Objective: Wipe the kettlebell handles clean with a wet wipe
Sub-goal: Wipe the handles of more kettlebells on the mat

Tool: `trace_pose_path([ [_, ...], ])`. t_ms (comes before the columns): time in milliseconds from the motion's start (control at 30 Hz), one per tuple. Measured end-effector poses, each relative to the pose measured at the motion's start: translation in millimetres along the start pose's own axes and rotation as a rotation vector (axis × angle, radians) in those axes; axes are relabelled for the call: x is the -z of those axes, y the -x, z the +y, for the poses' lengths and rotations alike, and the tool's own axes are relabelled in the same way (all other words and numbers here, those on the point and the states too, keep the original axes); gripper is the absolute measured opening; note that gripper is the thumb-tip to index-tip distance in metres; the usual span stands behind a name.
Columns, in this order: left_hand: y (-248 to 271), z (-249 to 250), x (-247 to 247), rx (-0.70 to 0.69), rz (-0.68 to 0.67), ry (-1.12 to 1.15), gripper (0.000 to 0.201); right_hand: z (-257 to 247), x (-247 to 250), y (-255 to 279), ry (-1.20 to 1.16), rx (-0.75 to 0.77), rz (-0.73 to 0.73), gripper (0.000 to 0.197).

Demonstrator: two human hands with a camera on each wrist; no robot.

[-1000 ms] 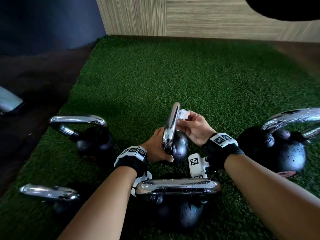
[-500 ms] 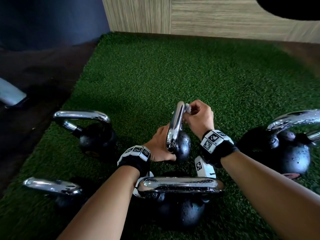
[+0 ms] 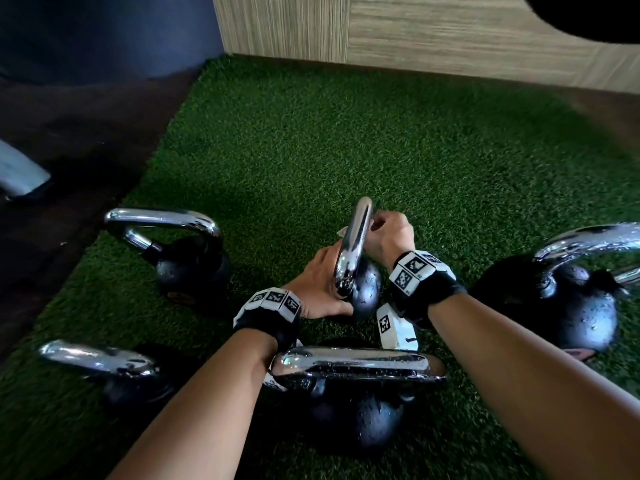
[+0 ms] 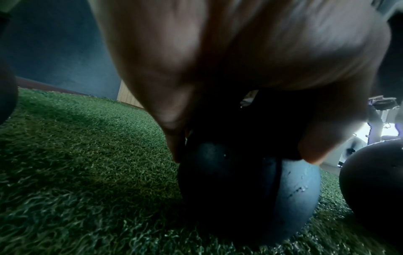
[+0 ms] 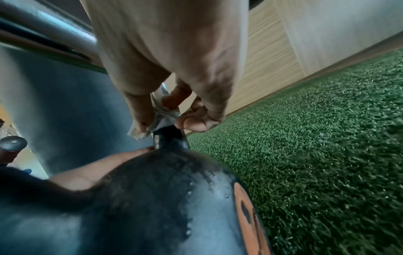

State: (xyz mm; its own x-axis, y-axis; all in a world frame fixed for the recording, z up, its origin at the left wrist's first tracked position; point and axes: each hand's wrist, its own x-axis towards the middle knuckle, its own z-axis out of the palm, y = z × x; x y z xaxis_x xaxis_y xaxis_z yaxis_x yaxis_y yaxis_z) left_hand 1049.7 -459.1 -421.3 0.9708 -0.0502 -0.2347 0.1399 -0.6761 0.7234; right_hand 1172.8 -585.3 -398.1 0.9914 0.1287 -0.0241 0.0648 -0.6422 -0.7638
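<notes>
Chrome handle [image 3: 353,244] pinched through wet wipe [image 5: 157,119] by right grip [image 3: 389,233]; left grip [image 3: 318,282] clasps kettlebell [image 3: 365,289].

The head view is dim, with bright glare on the curved chrome kettlebell handles [image 3: 353,244] and blur at the bowed edges. In the left wrist view a blurred, shadowed left hand [image 4: 218,60] fills the top; white light blooms at the right edge. The right wrist view is brighter, its green artificial turf [image 5: 316,138] smeared toward the corners.

The right hand [image 3: 389,233] slid the wet wipe [image 5: 157,110] farther down the handle [image 3: 353,244].
</notes>
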Motion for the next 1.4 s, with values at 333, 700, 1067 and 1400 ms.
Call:
trace_pose_path([
  [333, -5.0, -2.8, -0.4, 0.022, -0.075, -0.260, 0.135, 1.6, 27.8, 8.1, -0.082, 0.241, 0.043, 0.023],
  [700, -0.4, -17.2, 10.3, -0.146, 0.189, -0.417, 0.129, -24.1, 71.5, -0.3, 0.371, 0.795, -0.206, 0.026],
  [1067, 2.9, -35.9, 62.7, -0.011, 0.320, -0.400, 0.041, -24.3, 98.6, 19.7, 0.605, 0.548, -0.294, 0.026],
  [1400, 19.4, -29.4, 45.4, 0.163, 0.326, -0.219, 0.045, -42.0, 123.9, 59.4, 0.602, 0.446, -0.263, 0.046],
])
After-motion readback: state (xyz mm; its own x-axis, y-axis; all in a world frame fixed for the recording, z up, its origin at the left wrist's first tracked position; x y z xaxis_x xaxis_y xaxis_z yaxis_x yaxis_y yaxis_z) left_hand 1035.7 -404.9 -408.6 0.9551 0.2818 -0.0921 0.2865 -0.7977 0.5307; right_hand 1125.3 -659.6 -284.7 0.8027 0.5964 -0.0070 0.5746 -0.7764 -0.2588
